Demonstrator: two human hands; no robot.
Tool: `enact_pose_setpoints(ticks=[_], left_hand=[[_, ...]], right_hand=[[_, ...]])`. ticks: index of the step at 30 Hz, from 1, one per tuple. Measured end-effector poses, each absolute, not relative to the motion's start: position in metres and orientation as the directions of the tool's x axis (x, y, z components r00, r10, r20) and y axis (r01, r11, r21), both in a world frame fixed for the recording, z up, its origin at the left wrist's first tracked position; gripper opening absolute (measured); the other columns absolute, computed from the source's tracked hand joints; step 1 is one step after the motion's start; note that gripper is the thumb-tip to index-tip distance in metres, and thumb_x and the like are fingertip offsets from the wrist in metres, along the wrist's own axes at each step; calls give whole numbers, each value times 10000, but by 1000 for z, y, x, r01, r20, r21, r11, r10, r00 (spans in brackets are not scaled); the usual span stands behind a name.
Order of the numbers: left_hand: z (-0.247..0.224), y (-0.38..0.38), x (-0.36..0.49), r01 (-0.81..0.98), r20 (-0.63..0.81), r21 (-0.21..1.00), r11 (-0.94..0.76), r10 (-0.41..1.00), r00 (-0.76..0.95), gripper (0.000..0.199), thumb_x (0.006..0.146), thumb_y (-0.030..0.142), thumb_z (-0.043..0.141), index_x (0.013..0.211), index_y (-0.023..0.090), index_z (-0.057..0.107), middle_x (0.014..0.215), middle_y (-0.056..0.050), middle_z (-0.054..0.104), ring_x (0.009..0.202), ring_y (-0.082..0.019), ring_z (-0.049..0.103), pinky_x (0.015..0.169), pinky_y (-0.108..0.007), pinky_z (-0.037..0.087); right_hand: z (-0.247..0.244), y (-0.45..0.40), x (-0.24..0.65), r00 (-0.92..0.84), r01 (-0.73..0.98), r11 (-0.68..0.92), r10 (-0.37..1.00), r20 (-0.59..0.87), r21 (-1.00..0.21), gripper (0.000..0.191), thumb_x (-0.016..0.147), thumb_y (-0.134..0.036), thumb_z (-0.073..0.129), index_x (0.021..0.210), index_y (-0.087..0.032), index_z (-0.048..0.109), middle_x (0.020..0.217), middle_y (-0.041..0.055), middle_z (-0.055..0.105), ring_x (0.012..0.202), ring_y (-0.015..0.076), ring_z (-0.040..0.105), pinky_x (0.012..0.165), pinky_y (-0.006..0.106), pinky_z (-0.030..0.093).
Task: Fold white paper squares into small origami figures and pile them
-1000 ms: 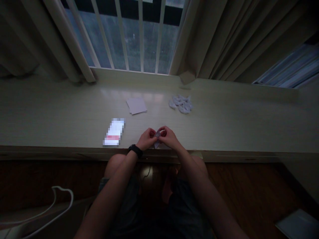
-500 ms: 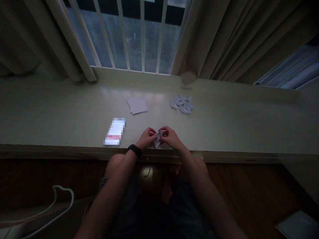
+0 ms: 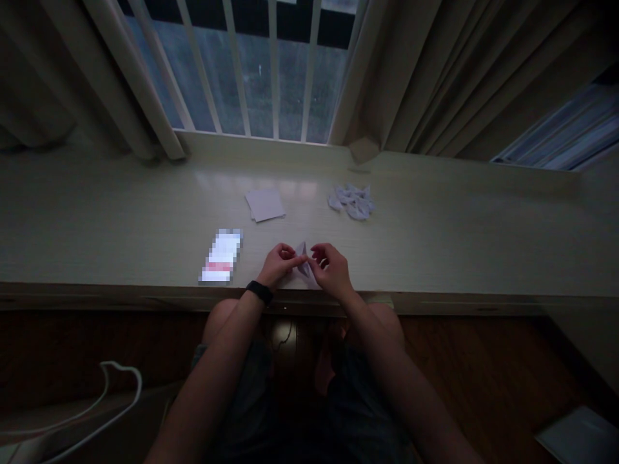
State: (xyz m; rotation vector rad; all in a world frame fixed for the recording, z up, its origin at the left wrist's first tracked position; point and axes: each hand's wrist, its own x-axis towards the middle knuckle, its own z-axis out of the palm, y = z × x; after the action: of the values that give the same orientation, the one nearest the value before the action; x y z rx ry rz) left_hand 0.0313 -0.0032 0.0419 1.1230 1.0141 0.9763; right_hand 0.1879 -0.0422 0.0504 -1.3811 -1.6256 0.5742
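Observation:
Between my hands, just above the front edge of the pale ledge (image 3: 435, 232), is a small piece of folded white paper (image 3: 303, 250) with pointed ends. My left hand (image 3: 279, 263), with a black band on its wrist, is closed on the paper, its thumb lying across it. From the right, my right hand (image 3: 331, 267) pinches the paper's side between thumb and finger, the other fingers curled. Parts of the paper are hidden behind my fingers.
A stack of square white paper sheets (image 3: 265, 205) lies farther back. To its right is a pile of folded white paper pieces (image 3: 352, 201). A lit phone (image 3: 221, 256), its screen blurred, lies left of my hands. Curtains (image 3: 411, 77) flank the barred window (image 3: 251, 77).
The folded paper has been turned so one point stands upward. My left thumb now reaches across it, and my right hand has shifted slightly, its fingers lifted off the upper part.

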Motion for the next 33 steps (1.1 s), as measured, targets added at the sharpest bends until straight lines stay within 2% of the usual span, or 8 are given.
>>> enact_pose_setpoints(ticks=[4,7,10,17,21,26,33], left_hand=[[41,-3,32,-106,-146,979,174,962,231,443,549,356,808,747,171,458,604,65,508,459,-45,453,435,-178,328],[43,-5,32,-131,-194,964,231,949,248,450,540,353,812,753,174,458,636,45,545,512,-66,510,447,-176,335],[47,-7,30,-185,-240,935,303,924,298,445,555,348,808,776,177,463,694,11,592,581,-89,557,466,-174,346],[48,-9,23,-248,-317,871,424,870,377,412,592,339,803,809,165,499,693,2,573,579,-80,558,468,-169,354],[49,-8,22,-226,-323,869,441,849,418,389,624,371,783,821,160,521,701,-1,574,574,-77,558,461,-165,355],[53,-8,21,-198,-333,870,451,835,438,393,611,358,792,815,157,523,658,16,545,489,-44,493,397,-145,267],[54,-11,17,-278,-278,849,449,827,488,365,664,351,757,874,168,522,693,32,519,510,-38,505,415,-133,317]], right_hand=[[46,-44,187,-104,650,324,934,341,-687,197,844,-234,533,1009,-243,641,963,68,651,861,197,590,797,315,450],[42,-40,189,-132,672,343,928,350,-656,194,845,-227,542,988,-250,670,990,72,667,928,219,580,852,343,431],[40,-36,192,-147,657,353,927,346,-667,192,824,-226,577,979,-264,683,972,58,679,913,215,586,850,342,437],[40,-38,193,-176,628,371,924,340,-684,194,793,-227,617,963,-269,701,934,51,689,870,207,603,829,330,450],[37,-39,194,-167,644,363,926,339,-673,170,803,-241,610,940,-267,707,907,51,689,850,203,605,811,330,457],[37,-38,195,-188,650,409,903,386,-640,148,803,-225,609,900,-251,718,870,58,688,817,201,600,788,328,461],[37,-38,194,-149,686,410,888,436,-601,139,805,-211,619,897,-244,718,873,41,692,822,182,600,780,297,462]])
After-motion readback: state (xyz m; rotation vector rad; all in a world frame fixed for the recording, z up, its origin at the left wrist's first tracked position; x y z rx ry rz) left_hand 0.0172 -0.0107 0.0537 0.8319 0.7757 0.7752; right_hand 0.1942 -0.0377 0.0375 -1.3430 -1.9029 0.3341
